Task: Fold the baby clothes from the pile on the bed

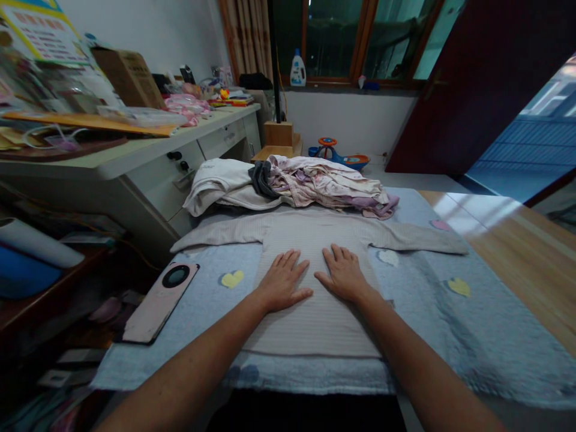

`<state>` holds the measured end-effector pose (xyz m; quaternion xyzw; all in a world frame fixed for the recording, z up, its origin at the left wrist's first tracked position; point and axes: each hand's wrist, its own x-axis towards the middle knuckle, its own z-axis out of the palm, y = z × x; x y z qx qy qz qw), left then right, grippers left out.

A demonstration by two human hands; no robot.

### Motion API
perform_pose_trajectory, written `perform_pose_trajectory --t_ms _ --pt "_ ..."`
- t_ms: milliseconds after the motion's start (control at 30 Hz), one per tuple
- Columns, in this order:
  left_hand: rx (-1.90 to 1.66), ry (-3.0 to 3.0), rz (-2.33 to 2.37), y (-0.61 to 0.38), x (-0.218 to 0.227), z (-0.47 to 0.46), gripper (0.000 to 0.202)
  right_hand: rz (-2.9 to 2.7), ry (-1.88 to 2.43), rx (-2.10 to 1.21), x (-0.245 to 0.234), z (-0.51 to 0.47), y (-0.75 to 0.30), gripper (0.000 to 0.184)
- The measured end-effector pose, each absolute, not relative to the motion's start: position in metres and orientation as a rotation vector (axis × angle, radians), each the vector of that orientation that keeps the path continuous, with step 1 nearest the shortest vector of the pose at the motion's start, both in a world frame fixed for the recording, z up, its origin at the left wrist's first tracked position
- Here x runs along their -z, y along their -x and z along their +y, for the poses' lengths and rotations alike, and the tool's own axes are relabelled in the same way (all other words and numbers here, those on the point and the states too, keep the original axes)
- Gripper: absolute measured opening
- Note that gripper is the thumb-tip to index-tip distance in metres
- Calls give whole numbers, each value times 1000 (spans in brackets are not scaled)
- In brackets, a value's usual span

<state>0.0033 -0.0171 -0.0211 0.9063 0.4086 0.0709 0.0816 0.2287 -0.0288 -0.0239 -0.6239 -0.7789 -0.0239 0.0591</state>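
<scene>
Blue blanket (450,336) covers the table; both hands (312,279) press flat, open, on a striped shirt (315,324).

Single head-worn view, facing forward and down, close over the blanket (450,336)

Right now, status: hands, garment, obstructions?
Open, flat: left hand, right hand, on striped shirt. Shirt spread on blue blanket. Beyond: clothes pile; phone at left.

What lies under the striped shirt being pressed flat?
A pale blue blanket with heart patches shows around the striped shirt, on a wooden table. The part directly beneath is hidden by the shirt.
</scene>
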Motion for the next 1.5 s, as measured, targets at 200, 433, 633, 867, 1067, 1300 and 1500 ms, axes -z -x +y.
perform_pose_trajectory --t_ms 200,433,633,867,1067,1300,1500 --pt "-140 -2724 1273 -4 25 -18 62 -2421 1760 68 34 -32 -241 55" --pt "-102 -2595 1460 -8 29 -45 53 -2418 1649 69 23 -58 -230 32" --pt "-166 -2577 1580 -18 33 -60 76 -2429 1644 -35 28 -80 -223 65" --pt "-107 -2658 1521 -15 29 -63 73 -2335 1823 -45 27 -78 -251 61" --pt "-90 -2793 1197 -11 24 -63 53 -2283 1847 9 36 -77 -269 49" --pt "-119 -2872 952 -10 20 -65 46 -2238 1691 88 37 -83 -277 39" --pt "-114 -2857 824 -11 19 -66 45 -2306 1445 6 26 -98 -260 30"
